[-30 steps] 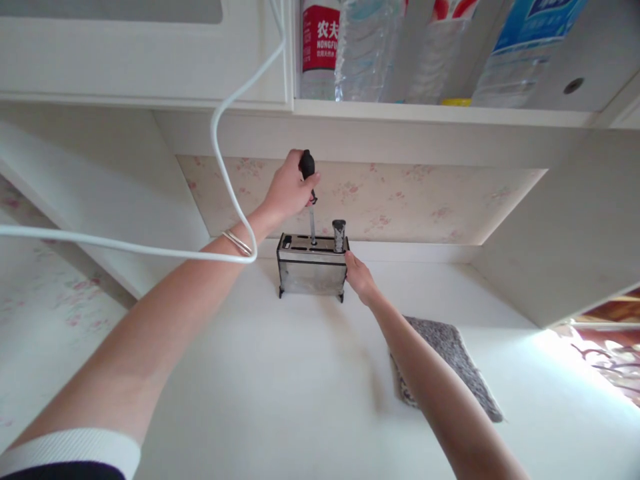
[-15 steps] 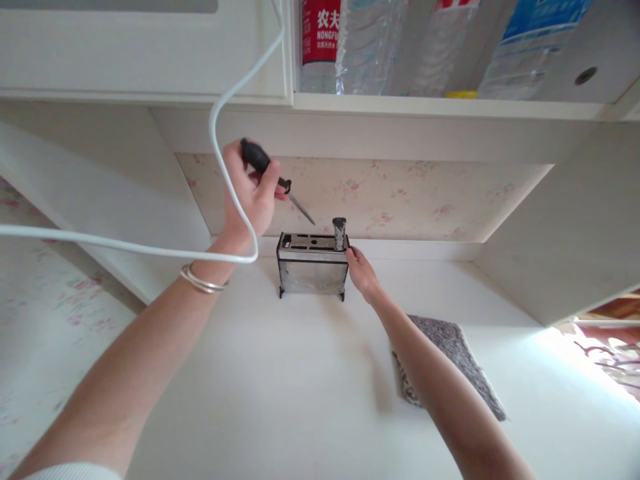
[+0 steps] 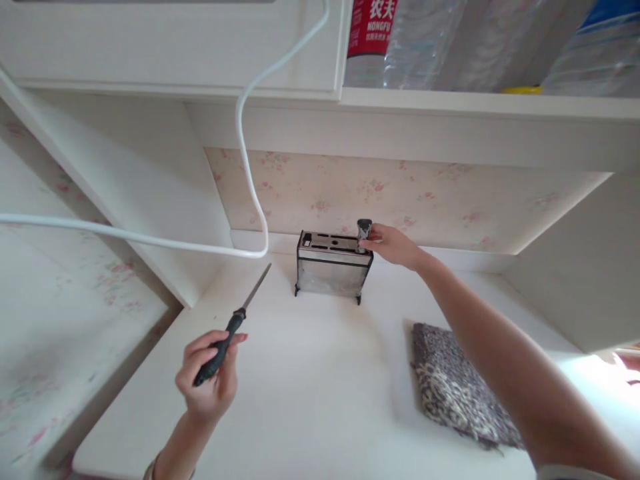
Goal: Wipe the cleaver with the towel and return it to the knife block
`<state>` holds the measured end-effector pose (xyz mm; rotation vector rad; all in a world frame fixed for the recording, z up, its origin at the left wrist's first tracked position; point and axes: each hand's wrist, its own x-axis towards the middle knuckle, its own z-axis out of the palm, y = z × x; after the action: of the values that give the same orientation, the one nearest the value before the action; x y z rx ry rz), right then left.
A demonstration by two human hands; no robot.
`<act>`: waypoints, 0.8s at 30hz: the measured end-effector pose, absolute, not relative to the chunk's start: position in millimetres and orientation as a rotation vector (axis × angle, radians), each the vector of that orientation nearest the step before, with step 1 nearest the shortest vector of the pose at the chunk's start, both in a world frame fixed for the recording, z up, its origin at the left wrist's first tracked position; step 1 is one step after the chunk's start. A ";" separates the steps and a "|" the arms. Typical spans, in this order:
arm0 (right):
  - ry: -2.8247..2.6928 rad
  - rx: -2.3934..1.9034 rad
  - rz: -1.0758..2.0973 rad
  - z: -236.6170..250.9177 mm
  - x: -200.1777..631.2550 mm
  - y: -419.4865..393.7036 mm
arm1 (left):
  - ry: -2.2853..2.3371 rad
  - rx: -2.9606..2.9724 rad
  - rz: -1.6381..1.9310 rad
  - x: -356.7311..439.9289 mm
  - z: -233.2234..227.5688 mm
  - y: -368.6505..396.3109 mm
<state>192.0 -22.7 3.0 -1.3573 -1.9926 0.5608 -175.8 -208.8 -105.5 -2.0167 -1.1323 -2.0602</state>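
My left hand (image 3: 207, 373) grips the black handle of a thin steel knife (image 3: 231, 327), blade pointing up and away over the white counter (image 3: 300, 393). A metal knife block (image 3: 333, 263) stands against the flowered back wall. A second tool with a dark mottled handle (image 3: 364, 230) sticks up from the block's right end. My right hand (image 3: 395, 245) rests at that end, fingers touching the handle.
A white cable (image 3: 245, 140) loops down from the upper cabinet and runs off to the left. A patterned grey cloth (image 3: 457, 387) lies on the counter's right. Water bottles (image 3: 395, 40) stand on the shelf above. A side wall closes the right.
My left hand pulled the knife out of the block and lowered it toward me on the left. My right hand moved from the block's side up to the other handle.
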 end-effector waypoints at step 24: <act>-1.803 -0.910 0.226 126.6 181.0 -109.0 | -1.572 -2.121 -0.992 -260.9 -198.2 -269.8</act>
<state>181.0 -109.0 126.6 -0.9098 -1.8027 0.2256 -260.9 -269.8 -198.2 -2.1206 -1.5718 -0.9916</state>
